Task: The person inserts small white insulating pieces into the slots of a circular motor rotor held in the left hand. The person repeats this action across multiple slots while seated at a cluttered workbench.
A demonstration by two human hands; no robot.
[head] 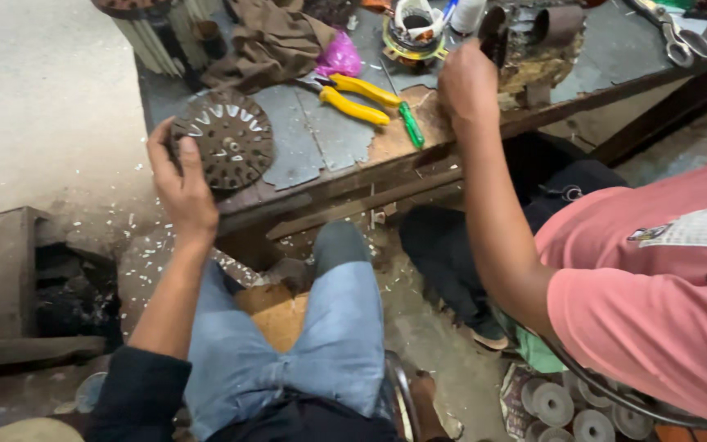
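Observation:
My left hand (177, 176) reaches out from a dark sleeve and grips the left rim of a round dark metal disc (224, 139) with slots around its edge. The disc lies on the near left corner of a worn workbench (321, 176). My knees in blue jeans (321, 327) are just below the bench edge. My right hand is out of view. A co-worker in a pink shirt (656, 278) sits to my right; that person's hand (468, 86) rests closed against a rusty metal part (533, 49) on the bench.
Yellow-handled pliers (358, 98) and a green-handled screwdriver (409, 123) lie mid-bench. Behind them are a brown cloth (267, 41), a pink bag (339, 57), a wound motor coil (411, 33) and scissors (681, 37). A wooden box (2, 270) stands left; round spools (566, 405) lie bottom right.

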